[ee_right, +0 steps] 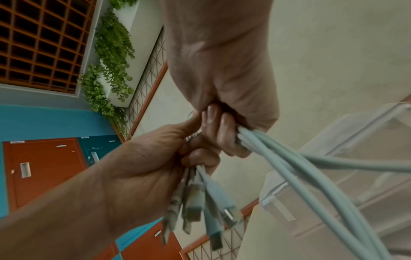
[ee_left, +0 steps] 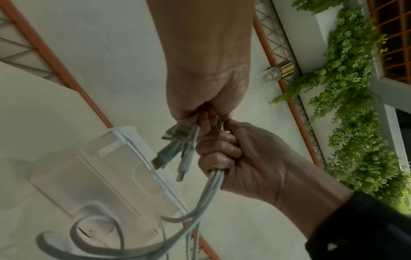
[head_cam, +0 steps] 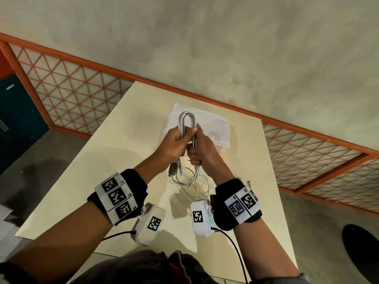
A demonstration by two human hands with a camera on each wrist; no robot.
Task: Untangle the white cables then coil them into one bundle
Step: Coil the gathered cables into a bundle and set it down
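Both fists hide the white cables (head_cam: 186,121) mid-length

I grip the white cables (head_cam: 185,124) folded into a tall narrow loop at frame centre; their plug ends (head_cam: 175,171) dangle below my fists, loose slack trailing lower centre onto the tabletop.

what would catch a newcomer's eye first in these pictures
Most striking is the pair of hands meeting above the cream table: the left hand and right hand both grip the white cables, whose loop stands up above the fists. A cluster of connector ends hangs below the left hand, and loose cable trails onto the table. Behind lies a clear plastic box.
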